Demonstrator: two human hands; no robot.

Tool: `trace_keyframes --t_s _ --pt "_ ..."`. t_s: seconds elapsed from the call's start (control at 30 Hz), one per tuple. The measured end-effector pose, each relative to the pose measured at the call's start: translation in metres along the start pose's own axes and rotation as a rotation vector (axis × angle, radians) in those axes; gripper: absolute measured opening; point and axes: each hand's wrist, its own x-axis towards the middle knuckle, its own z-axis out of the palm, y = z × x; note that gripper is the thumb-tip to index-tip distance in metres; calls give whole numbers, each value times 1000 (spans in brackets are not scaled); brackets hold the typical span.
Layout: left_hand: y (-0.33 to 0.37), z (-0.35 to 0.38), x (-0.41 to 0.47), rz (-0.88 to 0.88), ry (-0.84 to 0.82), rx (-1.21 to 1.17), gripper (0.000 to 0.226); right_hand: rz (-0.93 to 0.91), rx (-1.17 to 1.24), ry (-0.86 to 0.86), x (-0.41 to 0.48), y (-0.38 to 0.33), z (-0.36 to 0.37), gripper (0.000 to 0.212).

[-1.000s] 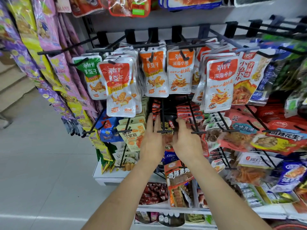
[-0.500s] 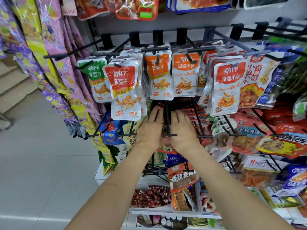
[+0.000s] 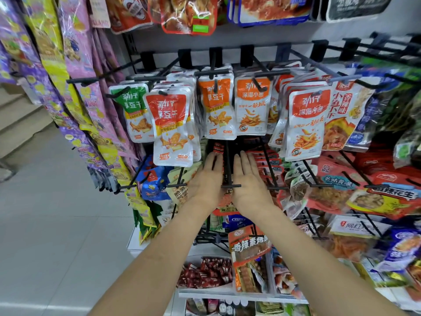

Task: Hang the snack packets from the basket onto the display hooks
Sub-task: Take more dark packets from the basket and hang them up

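My left hand (image 3: 206,181) and my right hand (image 3: 249,179) lie flat, fingers straight, on either side of a black display hook (image 3: 227,165) in the middle row of the rack. Their thumbs are hidden underneath. Small dark red snack packets (image 3: 217,148) hang at the back of this hook, just past my left fingertips. A reddish packet (image 3: 225,200) shows between my wrists below the hook's crossbar tip (image 3: 230,185). No basket is in view.
White and orange packets (image 3: 173,124) hang on the upper hook row right above my hands. Red peanut packets (image 3: 391,197) fill the hooks on the right. Long purple and yellow snack strips (image 3: 75,106) hang at left. A white shelf (image 3: 227,295) with boxed snacks lies below.
Both hands have slid forward along the hook, from its tip toward the back of the rack, and now lie closer together beside it. The view has moved nearer.
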Motion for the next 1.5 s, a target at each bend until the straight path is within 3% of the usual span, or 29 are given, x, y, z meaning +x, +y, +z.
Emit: trace_keyframes --t_s 0.27,0.4,0.53,0.63,0.7,0.8,0.9,1.23,1.5 --pt "5 2 -14 49 21 -26 87 -122 146 57 -23 9 8 81" --pt "-3 7 -25 170 113 -152 93 -166 211 96 -37 11 11 80" --pt "2 -6 -39 144 275 -408 75 -153 271 120 -47 13 15 73" --pt "-1 -10 -44 78 479 -468 56 -153 275 135 -53 16 16 65" --pt "-3 -5 -51 47 525 -476 40 -137 298 121 -55 19 18 62" --pt "-1 13 -61 58 384 -386 32 -99 361 100 -53 23 17 67" --pt "-3 31 -59 14 244 -314 42 -65 412 77 -49 23 16 68" --pt "0 32 -47 -23 216 -291 49 -46 429 58 -46 25 16 66" --pt "-1 21 -44 57 336 -325 68 -61 392 176 -37 18 10 65"
